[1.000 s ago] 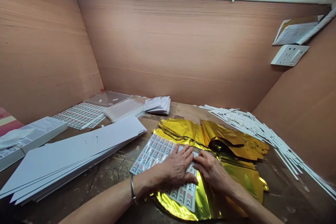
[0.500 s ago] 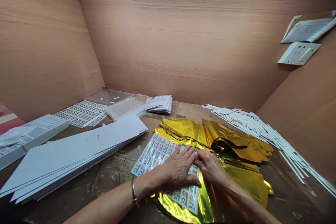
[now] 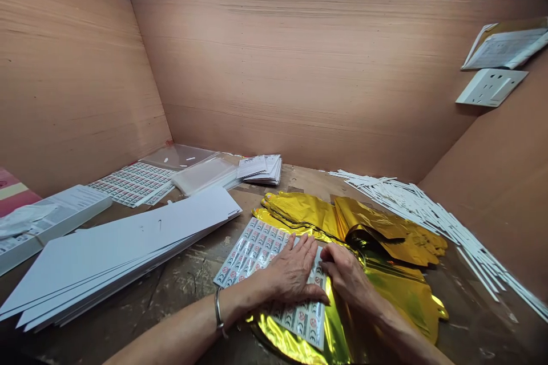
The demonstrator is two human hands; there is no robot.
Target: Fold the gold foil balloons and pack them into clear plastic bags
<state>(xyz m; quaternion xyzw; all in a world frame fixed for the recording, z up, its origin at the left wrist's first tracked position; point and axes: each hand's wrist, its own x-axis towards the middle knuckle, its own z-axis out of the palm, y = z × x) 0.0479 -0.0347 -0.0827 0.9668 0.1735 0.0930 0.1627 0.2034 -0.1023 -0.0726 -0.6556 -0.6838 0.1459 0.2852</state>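
On the sticker sheet (image 3: 257, 246), left hand (image 3: 291, 276) lies spread flat; right hand (image 3: 347, 278) touches it, fingers curled.

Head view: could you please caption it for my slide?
Left hand and right hand touch a sticker sheet atop gold foil.

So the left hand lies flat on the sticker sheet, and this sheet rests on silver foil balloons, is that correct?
Not quite: the foil is gold, not silver. The head view shows the left hand flat on the sticker sheet, which rests on gold foil balloons. The right hand is at the sheet's right edge.
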